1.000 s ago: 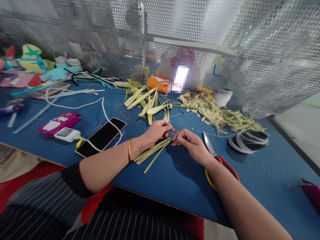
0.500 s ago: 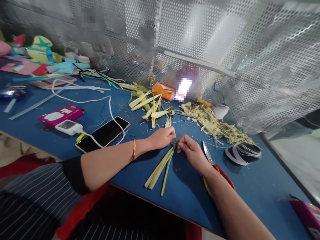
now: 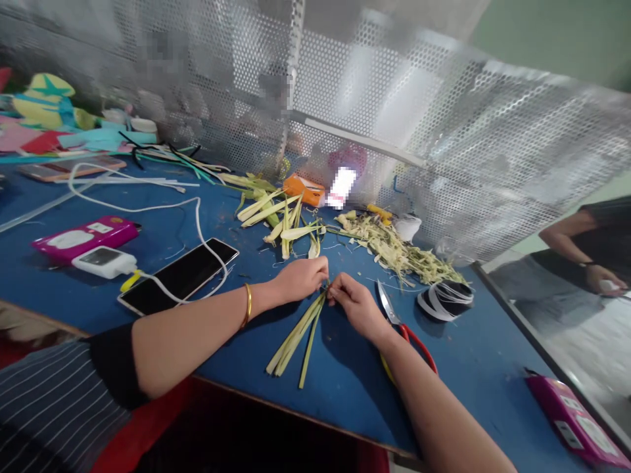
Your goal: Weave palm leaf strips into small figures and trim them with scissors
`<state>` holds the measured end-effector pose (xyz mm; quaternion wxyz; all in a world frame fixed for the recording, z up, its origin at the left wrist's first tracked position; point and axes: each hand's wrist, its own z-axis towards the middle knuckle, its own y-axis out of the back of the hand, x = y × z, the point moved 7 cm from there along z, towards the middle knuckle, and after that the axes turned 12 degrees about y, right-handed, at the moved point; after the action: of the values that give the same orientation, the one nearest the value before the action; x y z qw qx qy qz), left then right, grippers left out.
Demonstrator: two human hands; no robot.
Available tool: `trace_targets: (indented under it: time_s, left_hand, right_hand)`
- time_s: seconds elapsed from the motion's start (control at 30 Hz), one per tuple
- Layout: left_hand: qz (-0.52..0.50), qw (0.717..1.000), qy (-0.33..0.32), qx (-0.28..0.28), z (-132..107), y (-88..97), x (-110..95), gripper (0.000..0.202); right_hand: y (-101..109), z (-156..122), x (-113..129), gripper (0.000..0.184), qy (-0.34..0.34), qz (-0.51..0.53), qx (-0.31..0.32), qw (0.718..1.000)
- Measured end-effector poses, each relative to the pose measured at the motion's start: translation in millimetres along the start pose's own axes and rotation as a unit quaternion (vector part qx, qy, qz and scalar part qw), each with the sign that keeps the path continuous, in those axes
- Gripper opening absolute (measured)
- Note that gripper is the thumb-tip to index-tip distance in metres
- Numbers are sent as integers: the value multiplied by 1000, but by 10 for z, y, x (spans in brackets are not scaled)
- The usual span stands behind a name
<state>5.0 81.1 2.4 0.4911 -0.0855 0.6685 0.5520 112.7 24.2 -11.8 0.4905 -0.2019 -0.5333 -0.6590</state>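
Note:
A narrow bundle of pale green strips, like husk or leaf strips, fans out over the blue table toward me. My left hand, a gold bangle on its wrist, is closed in a pinch at the bundle's gathered far end. From the other side my right hand pinches at the same end, fingertips close to the left ones. Any thin strand between the fingers is too small to make out. Scissors with red and yellow handles lie open just right of my right hand, partly under the forearm.
Loose husk pieces and a heap of shredded husk lie beyond my hands. A dark phone and a magenta power bank are left. White-wrapped black roll and another magenta device are right. Another person's hand shows beyond the table.
The view has turned right, so the table's things appear further left and another person is now visible at right. Both hands stay at the bundle's end, fingertips slightly closer together.

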Motion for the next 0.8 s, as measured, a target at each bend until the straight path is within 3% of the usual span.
trace_targets:
  time_s: [0.1, 0.17, 0.33, 0.5, 0.7, 0.8]
  left_hand:
    - [-157, 986, 61, 5, 50, 39, 100, 16]
    - [-208, 975, 75, -32, 49, 85, 119, 18]
    - [-159, 982, -5, -98, -37, 145, -77, 14]
    - [-143, 981, -52, -119, -93, 173, -196, 16]
    - [-263, 954, 47, -136, -41, 168, 14, 14]
    - [-374, 915, 135, -72, -32, 13, 121, 19]
  right_hand:
    - [22, 23, -4, 21, 9, 39, -33, 999]
    - [29, 36, 24, 22, 22, 57, -50, 997]
    - [21, 39, 91, 22, 11, 86, -64, 994]
    - [-70, 24, 139, 22, -28, 226, -33, 973]
    - [39, 25, 133, 19, -24, 251, -105, 962]
    - [127, 18, 88, 18, -20, 281, -160, 946]
